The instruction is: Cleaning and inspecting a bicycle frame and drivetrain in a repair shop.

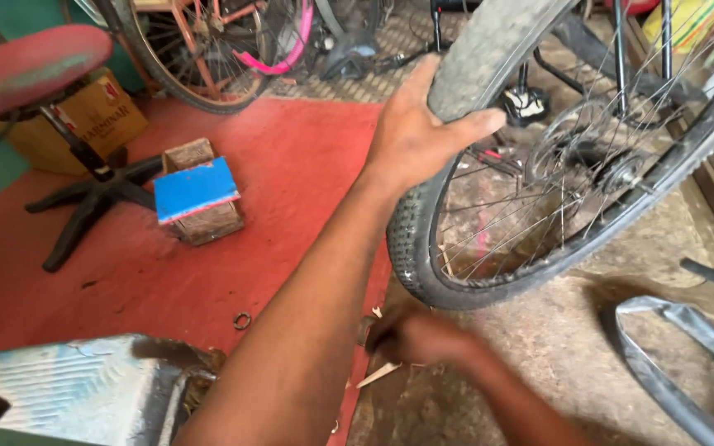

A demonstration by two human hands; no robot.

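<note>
A bicycle wheel (539, 165) fills the view from one to four o'clock, its dusty tyre (489, 49) arching up and its spokes meeting at a hub. On the red floor (291, 165) at nine o'clock stands a stool (35, 66), with a small blue-topped wooden box (196, 198) just beside it. A loose inner tube (671, 363) curls at five o'clock. The left hand (419, 132) wraps over the tyre, thumb clamped on the tread. The right hand (415, 334), blurred, hovers low near six o'clock; its grip cannot be told.

1 head-worn camera looks steeply down, close above the floor (208, 272).
</note>
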